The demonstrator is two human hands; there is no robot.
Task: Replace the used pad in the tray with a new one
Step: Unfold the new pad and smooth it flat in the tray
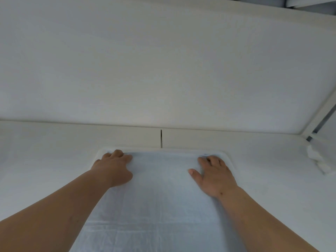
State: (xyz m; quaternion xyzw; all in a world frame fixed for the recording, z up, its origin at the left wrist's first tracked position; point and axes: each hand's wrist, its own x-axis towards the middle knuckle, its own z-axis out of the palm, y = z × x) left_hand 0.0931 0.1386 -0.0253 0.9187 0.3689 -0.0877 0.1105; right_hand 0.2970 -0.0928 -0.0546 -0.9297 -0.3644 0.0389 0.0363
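A pale blue pad (160,197) lies spread flat inside a white tray, whose rim (163,149) shows along the far edge. My left hand (113,170) rests on the pad's far left corner with its fingers bent down at the rim. At the far right corner my right hand (213,174) presses flat on the pad, fingers spread and thumb out to the left. Both forearms reach in from the bottom of the view and cover the pad's side edges.
The tray sits on a white floor against a white wall (163,70). A thin dark seam (161,139) runs down the skirting just behind the tray. A crumpled white thing (318,159) lies at the right by a door frame (320,117).
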